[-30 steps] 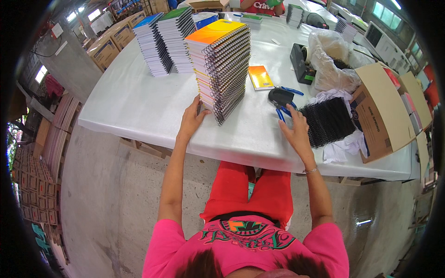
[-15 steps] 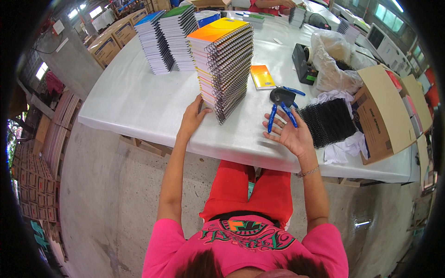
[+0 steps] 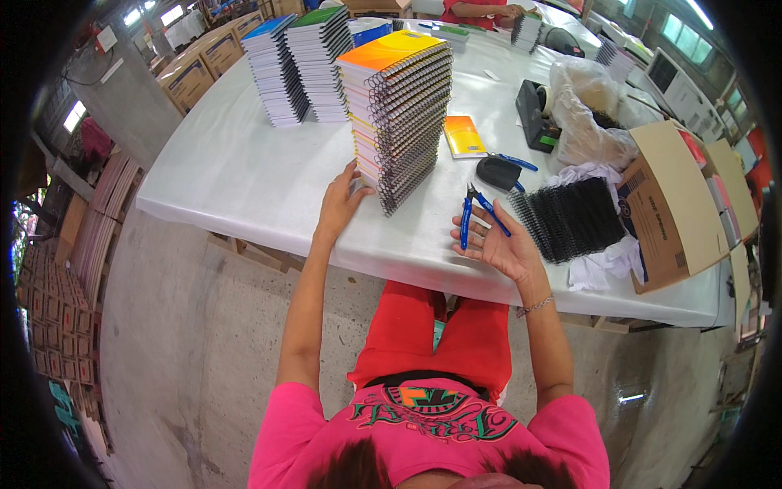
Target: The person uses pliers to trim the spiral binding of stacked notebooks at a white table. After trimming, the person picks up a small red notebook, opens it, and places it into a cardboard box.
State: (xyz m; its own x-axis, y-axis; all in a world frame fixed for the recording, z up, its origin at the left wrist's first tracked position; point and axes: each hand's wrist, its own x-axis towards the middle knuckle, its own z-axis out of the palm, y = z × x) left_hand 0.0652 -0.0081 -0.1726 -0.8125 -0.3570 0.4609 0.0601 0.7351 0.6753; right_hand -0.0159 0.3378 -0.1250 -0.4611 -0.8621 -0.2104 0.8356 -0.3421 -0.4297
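Note:
A tall stack of spiral-bound notebooks (image 3: 399, 122) with an orange-yellow cover on top stands in front of me, its black coils facing right. My left hand (image 3: 338, 205) is at the lower left of this stack, fingertips against its side and thumb spread away. To the right, my right hand (image 3: 509, 251) is turned palm up with small blue-handled wire cutters (image 3: 467, 226) across its fingers, jaws pointing away from me. Just beyond lies a black object with blue handles (image 3: 498, 173). A small orange-yellow notebook (image 3: 464, 137) lies flat behind it.
Black plastic spiral coils (image 3: 574, 216) lie on white cloth at right, beside an open cardboard box (image 3: 672, 208). Behind are a clear plastic bag (image 3: 590, 106) and a black tape dispenser (image 3: 533, 118). Two more notebook stacks (image 3: 322, 73) stand at back left. Another person's hands (image 3: 509, 11) are across the table.
My right hand has come slightly left and nearer with the wire cutters, which now sit apart from the black object behind. My left hand stays at the stack.

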